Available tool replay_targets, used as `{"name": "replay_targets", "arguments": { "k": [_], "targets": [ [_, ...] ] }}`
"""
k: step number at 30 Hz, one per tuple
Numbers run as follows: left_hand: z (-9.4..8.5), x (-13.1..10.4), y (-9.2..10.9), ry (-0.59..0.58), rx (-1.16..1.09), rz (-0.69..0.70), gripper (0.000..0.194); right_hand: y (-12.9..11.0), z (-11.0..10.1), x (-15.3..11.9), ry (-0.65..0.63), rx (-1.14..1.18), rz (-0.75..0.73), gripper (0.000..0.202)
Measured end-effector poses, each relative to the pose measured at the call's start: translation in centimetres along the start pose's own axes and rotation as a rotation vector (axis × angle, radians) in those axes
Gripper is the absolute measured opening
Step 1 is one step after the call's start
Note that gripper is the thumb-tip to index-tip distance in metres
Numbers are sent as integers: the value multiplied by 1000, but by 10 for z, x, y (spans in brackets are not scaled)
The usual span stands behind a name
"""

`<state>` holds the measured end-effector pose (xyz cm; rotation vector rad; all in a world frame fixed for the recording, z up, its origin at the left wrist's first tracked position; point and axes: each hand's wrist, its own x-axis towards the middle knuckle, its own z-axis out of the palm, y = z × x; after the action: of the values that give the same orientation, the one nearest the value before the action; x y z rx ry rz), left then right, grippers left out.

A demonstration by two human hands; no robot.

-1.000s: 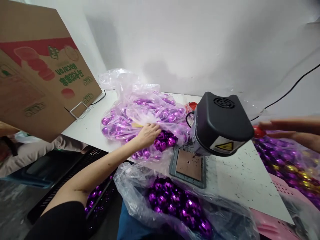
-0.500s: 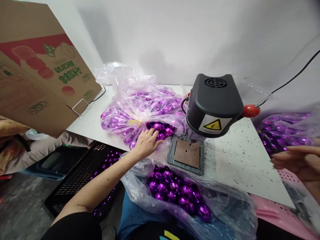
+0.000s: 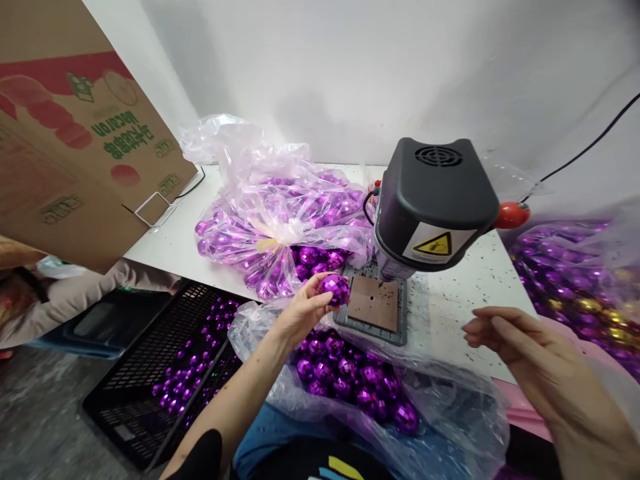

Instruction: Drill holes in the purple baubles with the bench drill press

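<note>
Clearly, the left hand point(image 3: 299, 315) is gripping a shiny purple faceted ball point(image 3: 336, 290) between thumb and fingertips, near the brown square board point(image 3: 373, 305) of a black machine point(image 3: 440, 190). The right hand point(image 3: 540, 360) is hovering by the right side of the white worktop point(image 3: 450, 320), its fingers loosely outstretched, well apart from the ball. Nearest, a clear plastic bag point(image 3: 450, 400) is lying across the person's lap, holding many matching purple balls point(image 3: 350, 373). To the left, a black plastic basket point(image 3: 120, 393) with slotted walls is containing small shiny purple pieces point(image 3: 183, 387). Beyond the left hand, a translucent gathered bag point(image 3: 225, 160) is resting on the worktop, enclosing more purple balls. Farther right, another filmy bag point(image 3: 625, 240) is covering purple and gold balls.
</note>
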<state>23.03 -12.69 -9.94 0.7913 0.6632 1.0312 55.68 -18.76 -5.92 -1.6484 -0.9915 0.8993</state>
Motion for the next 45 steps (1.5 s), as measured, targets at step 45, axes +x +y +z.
{"name": "replay_targets", "arguments": {
  "k": [45],
  "targets": [
    [-61,80,40,267,1654,357,52,46,28,-24,-156,-74,93,58]
  ]
}}
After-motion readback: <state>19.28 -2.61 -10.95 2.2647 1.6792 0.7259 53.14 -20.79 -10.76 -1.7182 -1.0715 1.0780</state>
